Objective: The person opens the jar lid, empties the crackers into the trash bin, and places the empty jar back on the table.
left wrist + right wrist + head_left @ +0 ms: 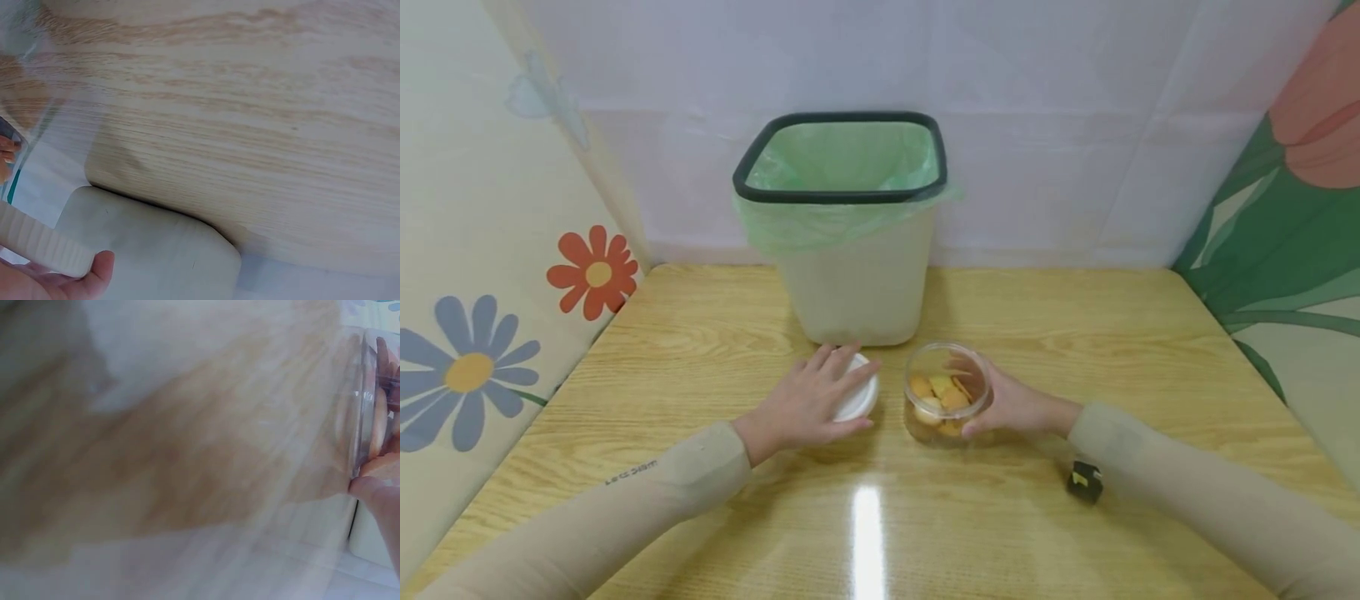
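Observation:
A clear round plastic jar (946,429) holds several orange and yellow cracker-like pieces (942,392). My right hand (1000,396) grips the jar from its right side, with the thumb in front and the fingers behind. Just left of the jar, my left hand (812,392) holds a round white lid (861,392), apart from the jar's uncovered mouth. Ribs run along the edge of the lid (44,240) in the left wrist view, with fingers curled at its rim. Only part of the jar (365,406) shows at the right edge of the right wrist view.
A cream trash bin (857,292) with a black rim and a green liner bag (820,229) stands behind both hands. A small black and yellow object (1085,482) lies by the right forearm on the wooden table (775,533). Printed cloths hang around it.

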Available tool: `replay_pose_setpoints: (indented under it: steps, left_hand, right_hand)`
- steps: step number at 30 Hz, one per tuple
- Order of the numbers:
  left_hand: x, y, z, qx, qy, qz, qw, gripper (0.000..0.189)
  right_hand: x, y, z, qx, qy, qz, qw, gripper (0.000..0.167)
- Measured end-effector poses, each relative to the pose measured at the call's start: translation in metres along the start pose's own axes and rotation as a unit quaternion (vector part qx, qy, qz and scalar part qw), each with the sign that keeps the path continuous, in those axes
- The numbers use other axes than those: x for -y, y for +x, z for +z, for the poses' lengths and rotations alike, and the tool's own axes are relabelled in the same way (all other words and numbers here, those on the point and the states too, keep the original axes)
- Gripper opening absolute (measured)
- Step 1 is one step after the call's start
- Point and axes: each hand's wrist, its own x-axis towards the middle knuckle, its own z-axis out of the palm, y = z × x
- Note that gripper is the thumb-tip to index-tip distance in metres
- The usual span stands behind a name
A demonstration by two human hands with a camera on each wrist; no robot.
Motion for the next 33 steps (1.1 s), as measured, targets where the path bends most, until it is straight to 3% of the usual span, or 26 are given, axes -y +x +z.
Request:
replay_pose_setpoints:
  steps: [11, 33]
  left_hand:
    - [0.001, -0.001, 0.003, 0.026, 0.005, 0.002, 0.9996, 0.074]
    - [0.006, -0.002, 0.013, 0.044, 0.004, 0.034, 0.9984, 0.073]
  right_hand:
    - [0.001, -0.001, 0.0, 0.002, 0.0, 0.011, 0.9999, 0.114]
    - [-0.002, 0.0, -0.001, 0.003, -0.01, 0.005, 0.9999, 0.113]
